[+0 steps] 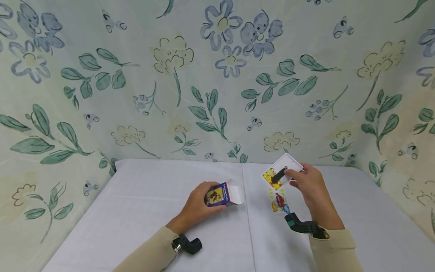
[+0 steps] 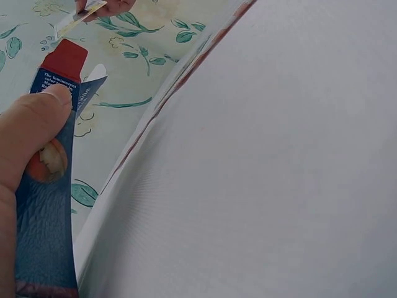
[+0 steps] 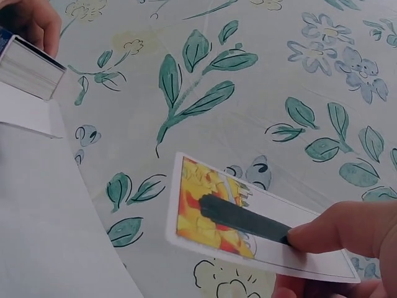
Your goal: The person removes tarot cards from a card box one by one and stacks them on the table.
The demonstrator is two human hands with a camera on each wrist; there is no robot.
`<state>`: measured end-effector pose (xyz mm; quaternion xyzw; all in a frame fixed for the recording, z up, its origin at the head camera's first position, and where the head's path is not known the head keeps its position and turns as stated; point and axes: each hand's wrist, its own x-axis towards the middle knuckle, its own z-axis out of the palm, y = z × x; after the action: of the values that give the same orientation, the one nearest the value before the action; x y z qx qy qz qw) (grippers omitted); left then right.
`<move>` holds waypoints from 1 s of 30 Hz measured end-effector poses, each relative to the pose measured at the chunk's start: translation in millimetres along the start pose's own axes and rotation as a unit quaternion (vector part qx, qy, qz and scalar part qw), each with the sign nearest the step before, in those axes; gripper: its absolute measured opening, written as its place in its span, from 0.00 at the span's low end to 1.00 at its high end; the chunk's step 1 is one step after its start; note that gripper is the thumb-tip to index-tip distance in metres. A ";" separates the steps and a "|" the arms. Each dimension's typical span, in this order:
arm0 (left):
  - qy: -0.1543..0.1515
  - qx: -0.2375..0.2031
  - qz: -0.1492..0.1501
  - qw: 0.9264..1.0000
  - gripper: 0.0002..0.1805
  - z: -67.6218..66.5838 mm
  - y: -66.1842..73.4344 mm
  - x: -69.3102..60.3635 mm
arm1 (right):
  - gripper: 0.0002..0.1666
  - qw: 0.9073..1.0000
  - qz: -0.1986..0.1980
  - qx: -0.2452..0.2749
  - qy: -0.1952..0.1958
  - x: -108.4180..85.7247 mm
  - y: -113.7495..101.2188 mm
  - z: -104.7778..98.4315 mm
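My left hand (image 1: 195, 207) grips a blue card box (image 1: 216, 194) around its sides, its printed front facing up in the head view. The box's end flap hangs open toward the right; stacked card edges (image 3: 31, 67) show inside it. In the left wrist view, the thumb presses along the box's narrow side. My right hand (image 1: 312, 186) pinches a white-bordered card (image 1: 289, 163) with a yellow picture, held tilted. A dark elongated shape (image 3: 245, 220) runs across the card to the thumb; whether it is printed or separate I cannot tell. Another picture card (image 1: 278, 202) lies below it.
A white cloth covers the table (image 1: 136, 215), with a crease running down its middle. Behind and at both sides hangs a floral curtain (image 1: 217, 90). Black camera mounts are strapped to both wrists, above the beige sleeves (image 1: 334, 249).
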<state>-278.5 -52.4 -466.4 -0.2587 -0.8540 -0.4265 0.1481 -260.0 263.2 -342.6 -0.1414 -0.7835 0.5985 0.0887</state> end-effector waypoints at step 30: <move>0.002 -0.003 0.013 1.000 0.41 -2.0 0.8 0.1 | 0.33 0.999 0.017 0.003 -0.034 -1.5 4.0 -3.4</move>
<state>-278.1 -53.6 -464.7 -0.2697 -0.8490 -0.4274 0.1543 -257.1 266.7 -345.5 -0.1335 -0.7817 0.6069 0.0520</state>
